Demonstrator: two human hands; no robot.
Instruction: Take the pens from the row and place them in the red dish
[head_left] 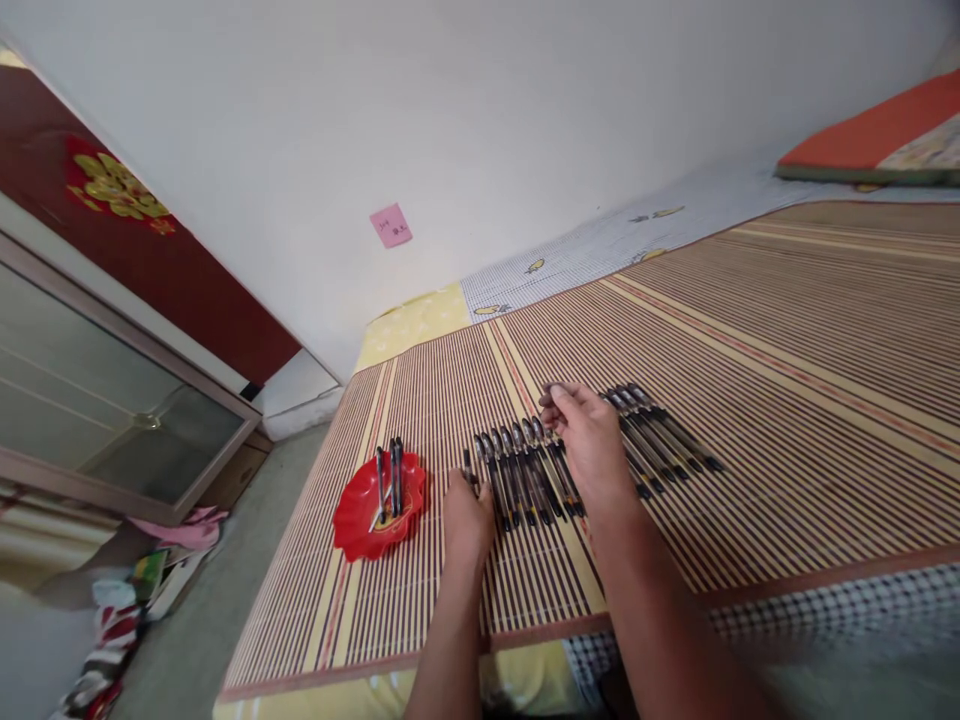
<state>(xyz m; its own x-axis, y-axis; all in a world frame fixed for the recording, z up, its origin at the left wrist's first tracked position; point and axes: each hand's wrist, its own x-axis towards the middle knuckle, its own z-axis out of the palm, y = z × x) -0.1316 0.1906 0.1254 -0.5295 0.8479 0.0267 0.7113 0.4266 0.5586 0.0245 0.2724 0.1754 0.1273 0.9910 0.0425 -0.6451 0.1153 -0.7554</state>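
Observation:
My left hand (466, 520) is closed around a dark pen (467, 462) whose tip end sticks up above the fingers, just left of a row of pens. My right hand (589, 430) hovers over that row with its fingers pinched together; a small dark bit shows at the fingertips, too small to name. Several black pens with clear barrels (517, 480) lie side by side on the striped mat, caps at the far end. More pens (664, 440) continue the row right of my right hand, which hides part of it. A red scalloped dish (352, 515) at the left holds several pens (396, 480).
The bamboo mat (750, 380) covers a bed against a white wall bearing a pink note (391, 226). An orange folded bedding piece (870, 130) lies at the far right. Left of the bed are a glass-panelled cabinet (90, 390) and cloths (180, 530) on the floor.

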